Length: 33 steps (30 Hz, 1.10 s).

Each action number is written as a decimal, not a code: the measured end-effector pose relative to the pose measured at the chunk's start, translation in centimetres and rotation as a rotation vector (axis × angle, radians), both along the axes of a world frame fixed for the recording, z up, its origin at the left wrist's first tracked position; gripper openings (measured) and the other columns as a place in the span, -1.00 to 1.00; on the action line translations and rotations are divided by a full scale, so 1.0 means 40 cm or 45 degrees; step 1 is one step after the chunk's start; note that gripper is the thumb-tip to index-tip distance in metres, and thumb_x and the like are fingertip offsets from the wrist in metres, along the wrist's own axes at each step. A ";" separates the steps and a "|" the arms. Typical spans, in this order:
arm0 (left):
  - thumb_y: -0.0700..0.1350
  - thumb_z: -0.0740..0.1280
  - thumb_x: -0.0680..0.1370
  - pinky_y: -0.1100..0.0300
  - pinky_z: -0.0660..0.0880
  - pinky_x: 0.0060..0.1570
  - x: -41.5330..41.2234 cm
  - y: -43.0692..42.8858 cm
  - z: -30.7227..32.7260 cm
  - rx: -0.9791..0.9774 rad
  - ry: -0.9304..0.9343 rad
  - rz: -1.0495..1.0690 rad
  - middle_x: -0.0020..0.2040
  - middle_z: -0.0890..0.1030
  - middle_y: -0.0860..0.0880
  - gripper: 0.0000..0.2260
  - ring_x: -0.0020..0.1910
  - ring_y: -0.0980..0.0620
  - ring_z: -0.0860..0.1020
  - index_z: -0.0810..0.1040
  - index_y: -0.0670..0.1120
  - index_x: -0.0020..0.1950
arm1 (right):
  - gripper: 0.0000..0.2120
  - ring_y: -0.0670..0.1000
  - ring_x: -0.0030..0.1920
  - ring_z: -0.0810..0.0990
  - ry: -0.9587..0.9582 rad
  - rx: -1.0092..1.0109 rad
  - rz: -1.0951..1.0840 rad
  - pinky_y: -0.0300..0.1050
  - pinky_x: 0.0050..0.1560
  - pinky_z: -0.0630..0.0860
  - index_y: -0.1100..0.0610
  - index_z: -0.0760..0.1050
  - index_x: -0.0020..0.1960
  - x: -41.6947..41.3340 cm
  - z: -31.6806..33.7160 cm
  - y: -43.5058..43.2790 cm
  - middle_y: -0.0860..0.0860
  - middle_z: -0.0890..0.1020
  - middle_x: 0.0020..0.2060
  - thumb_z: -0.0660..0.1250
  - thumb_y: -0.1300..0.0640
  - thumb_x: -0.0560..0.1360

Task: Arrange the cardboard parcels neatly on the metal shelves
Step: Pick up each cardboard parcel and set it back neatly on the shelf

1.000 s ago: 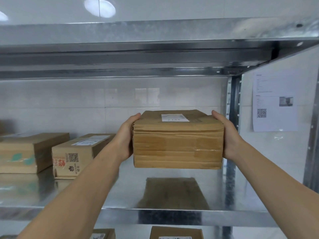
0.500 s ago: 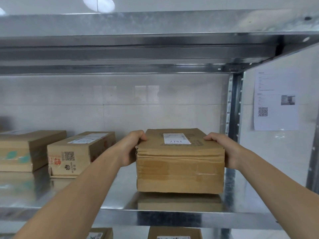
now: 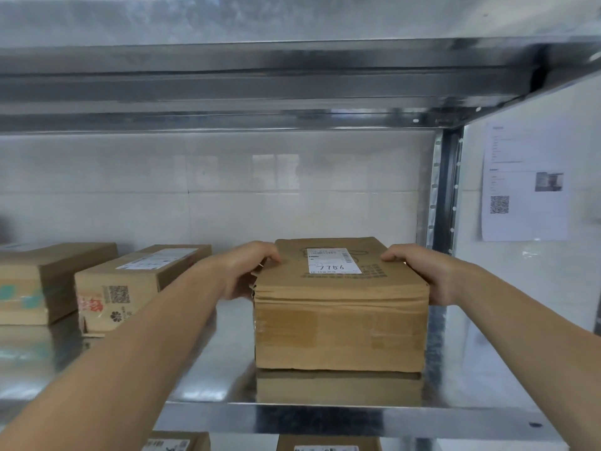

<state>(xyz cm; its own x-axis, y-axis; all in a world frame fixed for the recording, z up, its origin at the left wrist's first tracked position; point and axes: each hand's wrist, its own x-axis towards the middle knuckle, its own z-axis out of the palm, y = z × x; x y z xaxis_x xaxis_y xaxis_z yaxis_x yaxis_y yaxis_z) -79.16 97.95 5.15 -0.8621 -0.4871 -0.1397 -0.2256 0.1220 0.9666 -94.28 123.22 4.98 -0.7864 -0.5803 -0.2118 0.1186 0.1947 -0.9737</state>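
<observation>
Two sets of fingers (image 3: pixel 266 253) curled over the top side edges of a cardboard parcel (image 3: pixel 340 327), gripping it between left hand (image 3: pixel 242 275) and right hand (image 3: pixel 422 273). Set down on the metal shelf (image 3: pixel 325 418) towards its right end, near the front rim, mirrored in the steel beneath. On top, a white label (image 3: pixel 333 261) with handwritten digits. Just behind the right hand, a perforated upright post (image 3: pixel 444 190). Well apart to the left, a QR-coded parcel (image 3: pixel 130 288) beside a teal-marked parcel (image 3: pixel 35 284). Overhead, an upper shelf (image 3: pixel 292 76). On the right wall, a printed sheet (image 3: pixel 525 183). Below, tops of two lower parcels (image 3: pixel 179 443).
</observation>
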 end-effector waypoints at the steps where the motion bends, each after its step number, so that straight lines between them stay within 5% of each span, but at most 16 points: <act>1: -0.08 0.36 0.59 -0.01 0.54 0.08 -0.004 -0.009 0.006 -0.037 -0.034 -0.029 0.08 0.59 -0.22 -0.80 0.06 -0.19 0.60 0.59 -0.21 0.08 | -0.74 0.06 -0.23 0.71 0.014 0.046 0.003 -0.10 -0.19 0.63 0.21 0.58 0.22 -0.006 0.009 -0.003 0.11 0.74 -0.09 0.35 0.09 0.60; 4: -0.05 0.41 0.60 -0.05 0.58 0.22 -0.014 -0.026 0.028 -0.134 -0.133 -0.100 0.24 0.60 -0.21 -0.72 0.22 -0.17 0.61 0.60 -0.20 0.22 | -0.66 0.08 -0.12 0.73 0.074 0.203 0.028 -0.07 -0.16 0.66 0.21 0.57 0.30 -0.024 0.034 -0.014 0.13 0.74 0.07 0.41 0.06 0.59; 7: -0.09 0.41 0.60 0.02 0.61 0.09 -0.021 -0.026 0.049 -0.182 -0.185 -0.155 0.15 0.59 -0.17 -0.78 0.11 -0.11 0.60 0.60 -0.19 0.17 | -0.68 0.06 -0.21 0.74 0.103 0.300 0.063 -0.10 -0.23 0.67 0.21 0.58 0.27 -0.039 0.047 -0.026 0.11 0.76 -0.07 0.42 0.07 0.59; 12: -0.15 0.41 0.60 -0.01 0.58 0.20 -0.040 -0.028 0.057 -0.220 -0.258 -0.131 0.30 0.58 -0.21 -0.73 0.29 -0.16 0.58 0.57 -0.22 0.27 | -0.75 0.05 -0.26 0.74 0.137 0.371 0.095 -0.05 -0.13 0.66 0.24 0.59 0.21 -0.056 0.051 -0.039 0.12 0.76 -0.15 0.41 0.13 0.60; 29: -0.19 0.41 0.59 -0.01 0.59 0.20 -0.064 -0.035 0.047 -0.176 -0.285 -0.139 0.27 0.62 -0.21 -0.68 0.24 -0.15 0.62 0.54 -0.24 0.32 | -0.82 0.05 -0.27 0.75 0.127 0.427 0.130 -0.10 -0.26 0.69 0.26 0.59 0.17 -0.072 0.050 -0.057 0.12 0.76 -0.16 0.36 0.19 0.62; 33: -0.16 0.41 0.60 -0.04 0.58 0.23 -0.048 -0.027 0.049 -0.189 -0.251 -0.123 0.16 0.61 -0.19 -0.72 0.15 -0.14 0.62 0.55 -0.23 0.27 | -0.77 0.05 -0.26 0.75 0.106 0.369 0.108 -0.07 -0.12 0.68 0.25 0.59 0.21 -0.065 0.052 -0.048 0.13 0.76 -0.13 0.38 0.16 0.61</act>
